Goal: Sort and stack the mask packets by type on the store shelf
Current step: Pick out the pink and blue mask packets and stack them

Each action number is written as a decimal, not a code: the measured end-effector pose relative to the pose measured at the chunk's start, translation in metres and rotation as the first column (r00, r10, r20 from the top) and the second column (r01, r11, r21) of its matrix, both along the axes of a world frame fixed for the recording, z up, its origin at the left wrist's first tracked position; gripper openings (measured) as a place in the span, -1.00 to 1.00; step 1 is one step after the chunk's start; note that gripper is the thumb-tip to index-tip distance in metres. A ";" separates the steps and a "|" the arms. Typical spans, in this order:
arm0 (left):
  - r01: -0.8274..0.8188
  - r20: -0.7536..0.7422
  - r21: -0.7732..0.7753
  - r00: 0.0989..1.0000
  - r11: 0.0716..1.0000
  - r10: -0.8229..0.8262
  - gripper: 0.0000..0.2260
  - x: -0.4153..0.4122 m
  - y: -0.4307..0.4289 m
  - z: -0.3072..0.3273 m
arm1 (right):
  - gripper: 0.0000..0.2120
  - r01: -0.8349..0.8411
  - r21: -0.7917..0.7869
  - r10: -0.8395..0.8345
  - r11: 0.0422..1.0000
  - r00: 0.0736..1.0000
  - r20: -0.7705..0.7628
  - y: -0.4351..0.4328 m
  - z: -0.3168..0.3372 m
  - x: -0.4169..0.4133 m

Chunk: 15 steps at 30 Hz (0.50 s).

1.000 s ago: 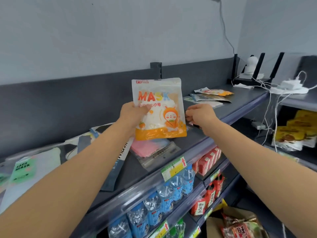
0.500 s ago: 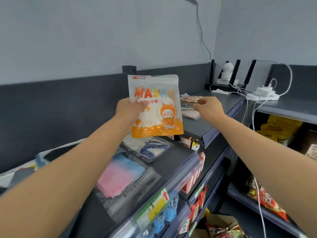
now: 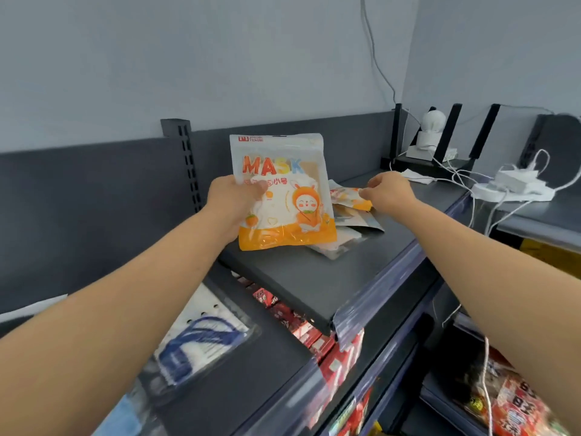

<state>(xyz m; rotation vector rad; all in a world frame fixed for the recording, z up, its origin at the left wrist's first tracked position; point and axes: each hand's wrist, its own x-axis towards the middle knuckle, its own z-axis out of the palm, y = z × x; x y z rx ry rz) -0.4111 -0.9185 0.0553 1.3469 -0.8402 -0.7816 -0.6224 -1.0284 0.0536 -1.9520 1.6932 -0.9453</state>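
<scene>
Orange packet (image 3: 284,196) upright in left hand (image 3: 234,196); matching pile (image 3: 349,212) just right, right hand (image 3: 388,191) pinching its top packet.

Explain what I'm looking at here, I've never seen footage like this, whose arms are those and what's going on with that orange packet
There is no machine here. The picture comes from a camera worn on a person's head, looking forward and down, so the two bare arms are the wearer's own. The wide lens bends the edges.

The left hand holds an orange and white mask packet, upright, with MASK and a cartoon rabbit printed on it. The right hand reaches to a small pile of packets lying on the dark grey shelf, its fingers pinching the edge of the top one, which has similar orange colouring.

Nearer the camera, another packet with blue ear loops lies on the shelf. Snacks in red wrappers fill the shelves below. At the far right stand a small white camera and a tangle of white cables.
</scene>
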 end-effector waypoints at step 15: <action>-0.102 0.011 0.068 0.995 0.992 0.101 -0.78 -0.017 -0.092 -0.013 | -0.39 -0.125 0.257 0.204 0.958 0.930 -0.307 -0.148 -0.025 -0.005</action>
